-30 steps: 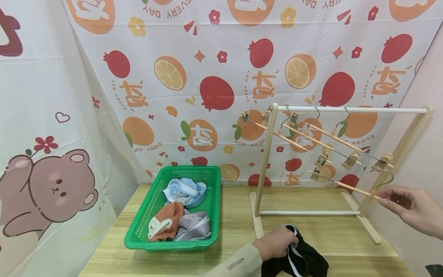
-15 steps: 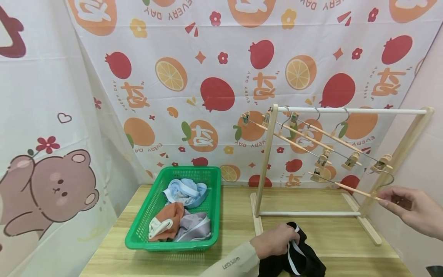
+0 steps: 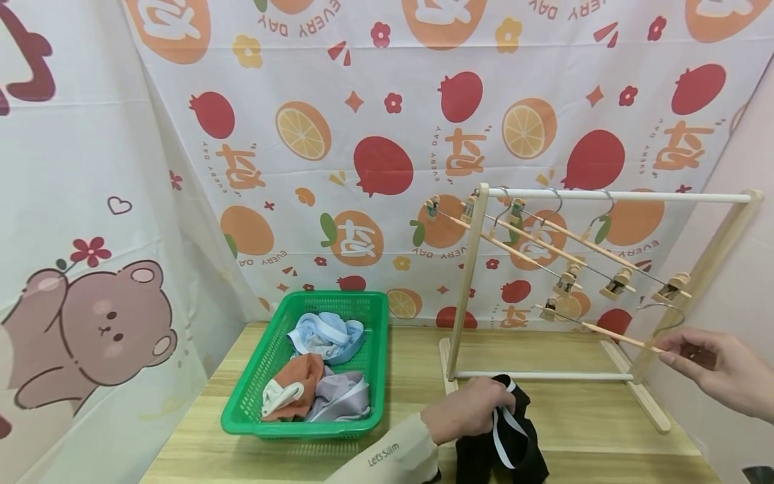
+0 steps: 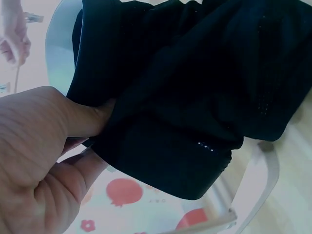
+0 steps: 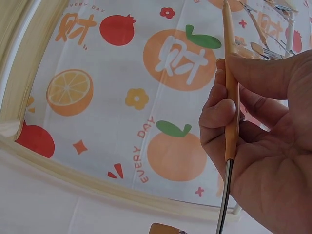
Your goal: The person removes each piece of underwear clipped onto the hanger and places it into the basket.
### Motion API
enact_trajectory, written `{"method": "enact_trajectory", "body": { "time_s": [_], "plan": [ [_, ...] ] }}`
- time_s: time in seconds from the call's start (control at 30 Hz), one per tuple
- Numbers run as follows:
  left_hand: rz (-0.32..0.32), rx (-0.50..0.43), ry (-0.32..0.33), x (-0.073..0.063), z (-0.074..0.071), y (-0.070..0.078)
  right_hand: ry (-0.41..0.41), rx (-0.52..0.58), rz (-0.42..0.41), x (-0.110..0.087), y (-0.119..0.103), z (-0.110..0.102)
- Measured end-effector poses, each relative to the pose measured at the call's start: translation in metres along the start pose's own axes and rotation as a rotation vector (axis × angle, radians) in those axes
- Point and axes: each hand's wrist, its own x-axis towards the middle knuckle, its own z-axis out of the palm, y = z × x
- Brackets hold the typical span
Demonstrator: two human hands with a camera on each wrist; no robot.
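Observation:
Black underpants [image 3: 526, 437] with a pale inner waistband hang from my left hand [image 3: 471, 411], low over the front of the table. In the left wrist view, the thumb and fingers of that hand pinch the edge of the black cloth [image 4: 161, 97]. My right hand [image 3: 713, 368] holds a wooden clip hanger [image 3: 617, 335] by one end, at the right of the rack. In the right wrist view, thumb and fingers pinch the hanger's wooden bar [image 5: 231, 144]. A clip [image 3: 549, 309] shows at the hanger's far end, with nothing in it.
A wooden rack [image 3: 468, 289] stands behind both hands, with several bare clip hangers [image 3: 553, 250] on its white top rail [image 3: 653, 196]. At the left, a green basket [image 3: 242, 396] holds blue [image 3: 326, 333], rust-coloured [image 3: 299, 386] and lilac [image 3: 341, 396] garments.
My left hand has moved a little left and up, and the black underpants have come with it, now hanging more upright. The right hand and its hanger have shifted only slightly.

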Motion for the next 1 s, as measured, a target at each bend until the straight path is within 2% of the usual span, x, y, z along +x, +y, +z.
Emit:
{"method": "enact_trajectory", "body": {
  "time_s": [0.17,0.33,0.57,0.73,1.0],
  "plan": [
    [-0.009,-0.006,0.036,-0.010,-0.020,-0.004,-0.024,0.003,0.002,0.002,-0.002,0.001],
    [-0.027,-0.059,0.063,-0.018,-0.038,-0.012,-0.030,0.061,-0.031,0.006,-0.002,0.004],
    [-0.081,-0.117,0.084,-0.033,-0.065,-0.027,-0.042,0.081,-0.074,0.010,-0.005,0.010],
    [-0.091,-0.133,0.142,-0.044,-0.088,-0.040,-0.075,0.075,-0.079,0.013,-0.009,0.014],
    [-0.187,-0.216,0.214,-0.065,-0.118,-0.063,-0.127,0.045,-0.097,0.018,-0.019,0.023]
  ]
}}
